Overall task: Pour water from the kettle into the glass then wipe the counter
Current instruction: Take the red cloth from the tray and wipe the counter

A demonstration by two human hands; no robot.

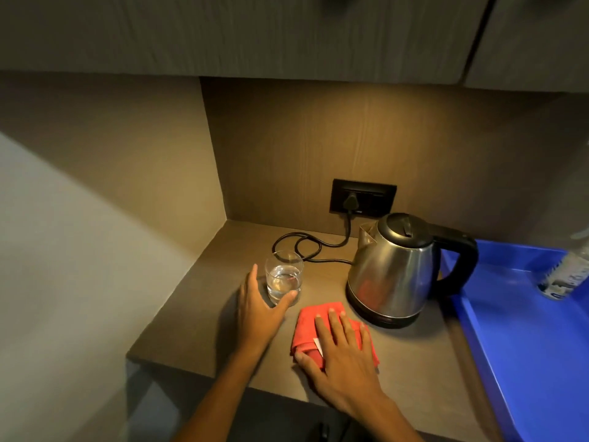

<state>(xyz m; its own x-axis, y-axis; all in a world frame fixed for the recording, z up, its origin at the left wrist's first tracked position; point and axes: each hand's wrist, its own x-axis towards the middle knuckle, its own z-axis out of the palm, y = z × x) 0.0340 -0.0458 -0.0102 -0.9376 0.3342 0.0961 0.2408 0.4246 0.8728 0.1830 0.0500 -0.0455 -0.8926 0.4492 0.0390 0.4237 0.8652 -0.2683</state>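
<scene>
Your right hand (342, 355) lies nearest, spread flat with fingers splayed on the folded red cloth (314, 330), pressing it to the counter (197, 307) rather than gripping it. Just left of it, your left hand (259, 309) curls loosely around the base of the glass (284, 277), thumb at the front, fingers at its far side (partly filled with water, standing upright). Beyond the cloth, just beside your right fingertips, the steel kettle (395, 269) sits upright on its base, its cord (306, 247) looping back to the wall socket (363, 196). Farther right lies a blue tray (526, 330).
</scene>
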